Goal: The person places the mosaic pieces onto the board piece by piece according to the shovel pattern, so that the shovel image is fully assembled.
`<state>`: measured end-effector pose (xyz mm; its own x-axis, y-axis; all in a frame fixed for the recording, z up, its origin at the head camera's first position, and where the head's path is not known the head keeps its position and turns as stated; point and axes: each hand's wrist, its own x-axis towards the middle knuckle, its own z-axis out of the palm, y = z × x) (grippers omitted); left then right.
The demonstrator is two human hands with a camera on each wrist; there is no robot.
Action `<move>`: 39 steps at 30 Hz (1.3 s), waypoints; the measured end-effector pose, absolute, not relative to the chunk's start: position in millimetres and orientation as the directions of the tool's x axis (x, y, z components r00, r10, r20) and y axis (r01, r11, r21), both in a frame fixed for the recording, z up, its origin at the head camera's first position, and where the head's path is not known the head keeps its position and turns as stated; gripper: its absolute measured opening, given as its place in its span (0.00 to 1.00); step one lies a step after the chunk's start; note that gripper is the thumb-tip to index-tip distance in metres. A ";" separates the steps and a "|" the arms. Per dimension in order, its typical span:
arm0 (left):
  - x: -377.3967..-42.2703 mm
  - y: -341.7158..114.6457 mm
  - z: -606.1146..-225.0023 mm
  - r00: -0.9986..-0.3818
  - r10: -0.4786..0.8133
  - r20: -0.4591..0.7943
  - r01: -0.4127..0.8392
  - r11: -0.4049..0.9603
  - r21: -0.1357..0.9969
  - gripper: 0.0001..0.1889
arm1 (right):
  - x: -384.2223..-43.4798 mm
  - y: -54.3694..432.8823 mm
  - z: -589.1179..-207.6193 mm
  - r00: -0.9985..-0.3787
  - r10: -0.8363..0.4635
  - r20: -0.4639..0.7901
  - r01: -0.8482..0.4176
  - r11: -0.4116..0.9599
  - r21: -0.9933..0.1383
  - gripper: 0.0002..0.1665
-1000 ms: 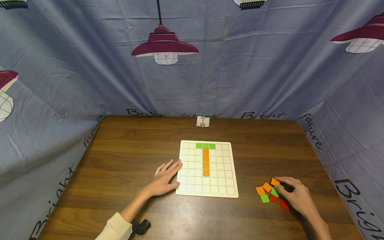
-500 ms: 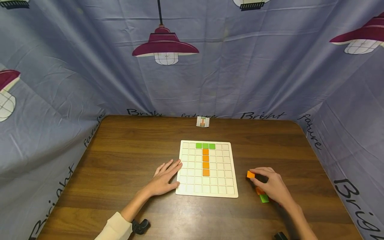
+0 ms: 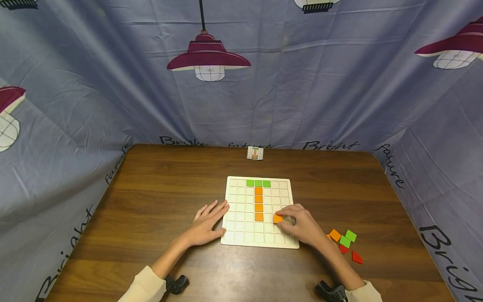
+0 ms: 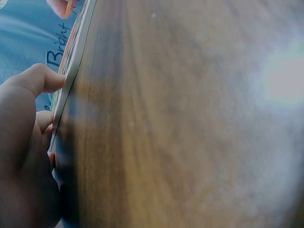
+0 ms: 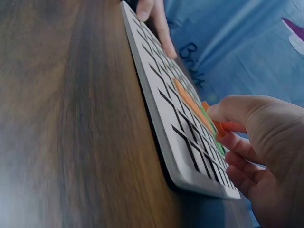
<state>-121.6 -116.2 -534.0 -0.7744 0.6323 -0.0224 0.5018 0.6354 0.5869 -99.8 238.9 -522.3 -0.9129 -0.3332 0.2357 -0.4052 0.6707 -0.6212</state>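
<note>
Brown woodgrain covers the table (image 3: 170,176) beneath a cream grid board (image 3: 241,230). At the board's left edge the left hand (image 3: 205,225) lies fingers spread, grasping nothing, probably steadying it. Over the board's right half is the right hand (image 3: 300,224). Right of the board lie loose tiles (image 3: 345,241), seemingly kept within reach; on it, an orange column (image 3: 258,199) below a green row (image 3: 258,183); behind it, a patterned card (image 3: 255,153). Over the board, right thumb and fingers pinch one orange tile (image 3: 277,218), perhaps for fine control.

I see the left hand (image 3: 205,226) palm down, outstretched, thumb apart. Right hand (image 3: 305,225) pinches, its forearm (image 3: 339,265) slanting inward.
</note>
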 end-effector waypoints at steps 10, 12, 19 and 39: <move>-122.2 -116.6 -535.2 -0.776 0.630 -0.018 0.504 0.638 0.582 0.39 | -109.5 217.7 -532.3 -0.897 -0.361 0.256 -0.441 0.681 -0.584 0.16; -122.3 -116.6 -535.5 -0.776 0.630 -0.018 0.505 0.639 0.579 0.39 | -110.6 216.2 -533.6 -0.887 -0.371 0.274 -0.461 0.678 -0.572 0.16; -121.7 -116.7 -534.5 -0.776 0.630 -0.025 0.501 0.641 0.581 0.39 | -111.0 212.9 -533.9 -0.902 -0.364 0.232 -0.428 0.684 -0.591 0.15; -121.5 -115.8 -532.3 -0.777 0.629 -0.029 0.493 0.635 0.595 0.39 | -111.6 217.1 -528.6 -0.913 -0.355 0.201 -0.400 0.680 -0.614 0.20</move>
